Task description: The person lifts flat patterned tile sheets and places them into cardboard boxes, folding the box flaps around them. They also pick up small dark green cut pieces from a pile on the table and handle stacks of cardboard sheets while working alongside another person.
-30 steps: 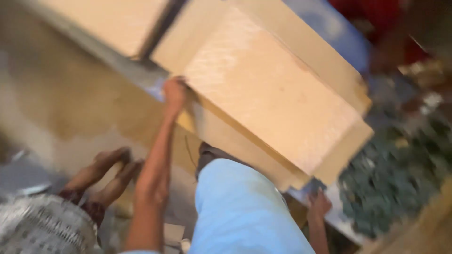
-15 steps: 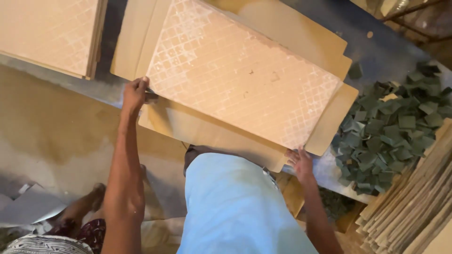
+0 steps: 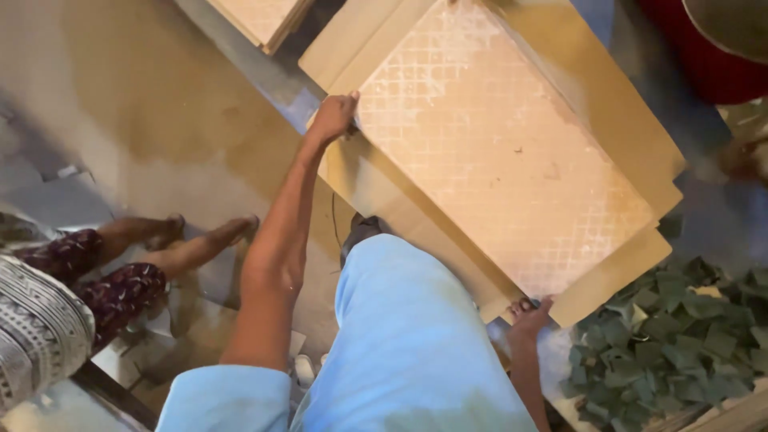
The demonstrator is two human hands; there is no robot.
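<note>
A large beige tile (image 3: 512, 160) with a criss-cross patterned back lies tilted on a stack of plain tan tiles (image 3: 616, 120). My left hand (image 3: 332, 118) grips its left corner, fingers curled over the edge. My right hand (image 3: 530, 314) holds the near lower edge, fingers under the tile. My light blue trouser leg (image 3: 408, 336) fills the space below the tile, with a dark shoe tip just beneath the stack.
Another person sits at left with bare feet (image 3: 204, 240) on the wet floor and patterned clothing (image 3: 40, 320). A heap of small dark green pieces (image 3: 680, 336) lies at right. More tiles (image 3: 260, 18) are stacked at the top. A red object (image 3: 704, 56) shows top right.
The view has swung, so the tile stack sits more to the right and higher. Both my hands have kept their hold on the patterned tile's corner and lower edge.
</note>
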